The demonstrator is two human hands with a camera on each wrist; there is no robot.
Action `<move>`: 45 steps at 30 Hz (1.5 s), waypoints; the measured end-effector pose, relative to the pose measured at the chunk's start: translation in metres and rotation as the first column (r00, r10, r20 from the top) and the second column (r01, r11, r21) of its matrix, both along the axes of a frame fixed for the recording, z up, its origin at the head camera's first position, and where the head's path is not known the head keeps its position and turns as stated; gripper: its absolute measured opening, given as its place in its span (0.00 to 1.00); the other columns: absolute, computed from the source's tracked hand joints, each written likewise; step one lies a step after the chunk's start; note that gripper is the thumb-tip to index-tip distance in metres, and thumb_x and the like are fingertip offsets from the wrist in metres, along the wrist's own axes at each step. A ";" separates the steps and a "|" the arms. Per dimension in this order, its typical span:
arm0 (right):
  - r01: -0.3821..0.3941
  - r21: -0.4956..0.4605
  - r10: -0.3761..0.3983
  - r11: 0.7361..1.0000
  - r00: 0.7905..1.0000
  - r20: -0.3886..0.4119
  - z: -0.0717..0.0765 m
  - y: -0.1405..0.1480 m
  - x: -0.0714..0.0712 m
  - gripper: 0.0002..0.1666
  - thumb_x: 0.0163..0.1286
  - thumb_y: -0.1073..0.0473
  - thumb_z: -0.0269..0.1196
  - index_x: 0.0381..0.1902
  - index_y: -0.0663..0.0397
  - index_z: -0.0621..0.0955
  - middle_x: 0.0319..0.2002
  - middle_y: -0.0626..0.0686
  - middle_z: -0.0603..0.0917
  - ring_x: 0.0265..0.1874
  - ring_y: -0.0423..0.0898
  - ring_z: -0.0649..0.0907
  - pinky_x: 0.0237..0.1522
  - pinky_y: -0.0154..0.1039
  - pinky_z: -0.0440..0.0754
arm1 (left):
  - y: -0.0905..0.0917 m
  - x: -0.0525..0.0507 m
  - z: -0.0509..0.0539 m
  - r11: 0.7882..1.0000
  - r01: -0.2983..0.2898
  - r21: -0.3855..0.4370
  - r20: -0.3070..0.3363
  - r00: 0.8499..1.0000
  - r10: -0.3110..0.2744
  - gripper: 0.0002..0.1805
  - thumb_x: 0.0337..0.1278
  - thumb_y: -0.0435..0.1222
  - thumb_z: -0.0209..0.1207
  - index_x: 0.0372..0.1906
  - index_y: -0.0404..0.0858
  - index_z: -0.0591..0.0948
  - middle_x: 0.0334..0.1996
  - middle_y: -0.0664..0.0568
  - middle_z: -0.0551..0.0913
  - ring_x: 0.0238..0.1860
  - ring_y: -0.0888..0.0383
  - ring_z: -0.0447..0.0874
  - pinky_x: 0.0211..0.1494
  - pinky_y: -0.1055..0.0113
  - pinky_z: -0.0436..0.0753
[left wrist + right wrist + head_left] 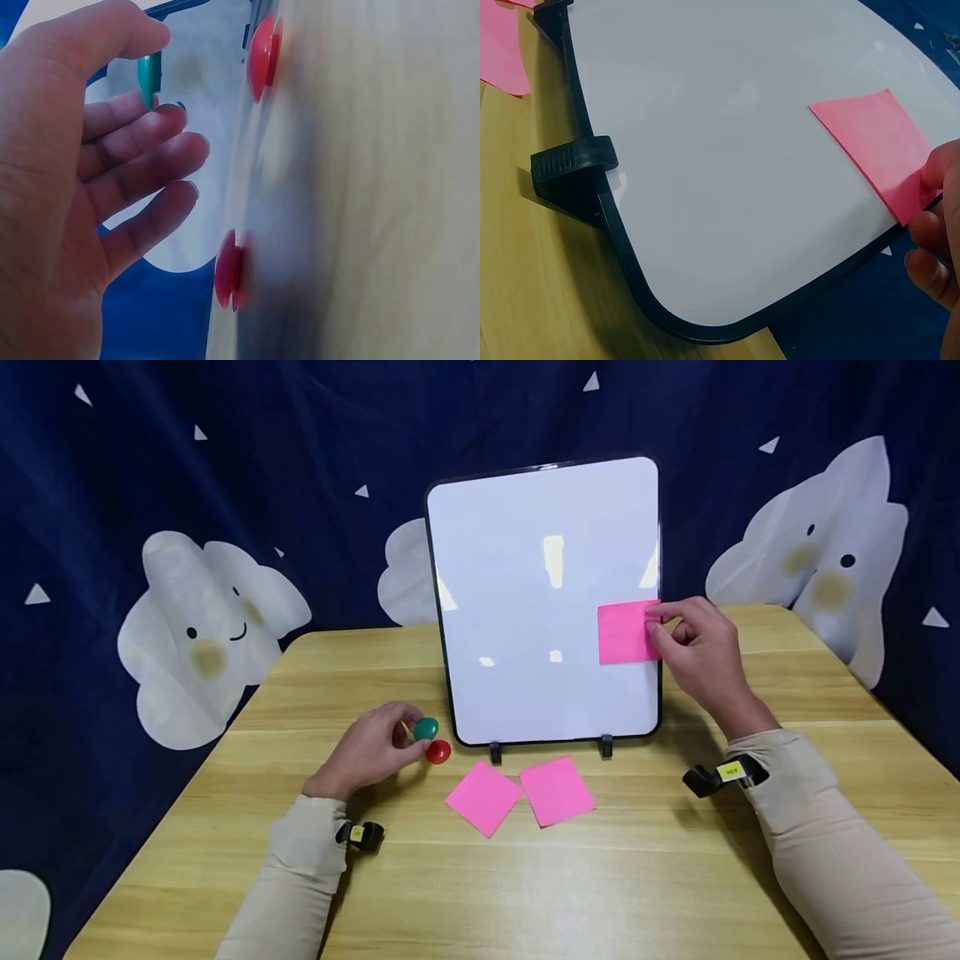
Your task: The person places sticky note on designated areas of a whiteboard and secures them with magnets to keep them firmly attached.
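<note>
My left hand [369,750] pinches a round green magnet [426,728] between thumb and fingers, just above the tabletop. Beside it on the table is a red magnet [438,752]; the left wrist view shows a second red magnet [227,271], which the hand hides in the head view. At the right edge of the upright whiteboard [510,577], my right hand [701,643] pinches one side of a pink sticky note [624,633]. That note lies over the board's surface. Two more pink notes, a left one [483,798] and a right one [557,791], lie before the board.
The whiteboard stands on black feet [607,746] on a wooden table [480,893]. Behind it hangs a dark blue curtain [300,460] with cloud shapes. Each wrist wears a small black camera; the right camera [705,779] sits near the table.
</note>
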State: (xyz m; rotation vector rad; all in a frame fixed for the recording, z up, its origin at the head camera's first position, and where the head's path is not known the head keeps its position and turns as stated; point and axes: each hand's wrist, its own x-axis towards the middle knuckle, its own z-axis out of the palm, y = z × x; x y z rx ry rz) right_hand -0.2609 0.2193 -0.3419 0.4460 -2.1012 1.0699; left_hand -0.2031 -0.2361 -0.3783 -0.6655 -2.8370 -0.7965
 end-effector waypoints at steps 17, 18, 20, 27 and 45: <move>0.004 0.013 -0.004 1.000 1.000 -0.021 -0.001 -0.002 0.001 0.10 0.67 0.67 0.66 0.46 0.59 0.87 0.36 0.53 0.78 0.23 0.40 0.69 0.25 0.32 0.64 | 0.007 0.001 -0.003 1.000 0.004 0.025 -0.053 0.999 -0.003 0.16 0.57 0.44 0.69 0.46 0.41 0.81 0.35 0.58 0.81 0.30 0.63 0.78 0.34 0.66 0.81; 0.001 0.010 -0.001 1.000 1.000 -0.026 -0.001 -0.001 0.001 0.10 0.67 0.67 0.66 0.46 0.59 0.87 0.36 0.54 0.78 0.23 0.40 0.69 0.25 0.32 0.64 | 0.008 0.001 -0.003 1.000 0.006 0.027 -0.059 0.998 -0.005 0.16 0.57 0.44 0.69 0.46 0.41 0.81 0.35 0.58 0.81 0.30 0.63 0.78 0.34 0.65 0.81; -0.006 0.003 0.006 1.000 0.999 -0.033 -0.002 -0.001 0.001 0.10 0.67 0.68 0.66 0.46 0.59 0.87 0.35 0.54 0.78 0.23 0.40 0.69 0.25 0.31 0.63 | 0.009 0.001 -0.003 0.999 0.009 0.033 -0.069 0.998 -0.007 0.16 0.57 0.44 0.69 0.46 0.41 0.81 0.35 0.57 0.81 0.30 0.63 0.78 0.34 0.65 0.81; -0.007 -0.001 0.007 1.000 0.999 -0.038 -0.003 -0.001 0.001 0.11 0.66 0.67 0.67 0.46 0.56 0.88 0.34 0.55 0.78 0.23 0.40 0.69 0.26 0.29 0.63 | 0.015 0.001 0.000 0.998 0.015 0.069 -0.054 0.998 -0.011 0.18 0.58 0.43 0.69 0.49 0.41 0.81 0.34 0.57 0.81 0.31 0.62 0.78 0.35 0.65 0.80; -0.011 -0.017 0.010 1.000 0.998 -0.054 0.000 -0.005 0.002 0.10 0.66 0.68 0.68 0.45 0.56 0.88 0.33 0.54 0.78 0.22 0.41 0.70 0.25 0.27 0.63 | 0.037 -0.003 0.014 0.982 0.033 0.187 -0.023 0.999 -0.029 0.17 0.56 0.41 0.71 0.47 0.42 0.80 0.31 0.55 0.79 0.31 0.57 0.77 0.33 0.64 0.79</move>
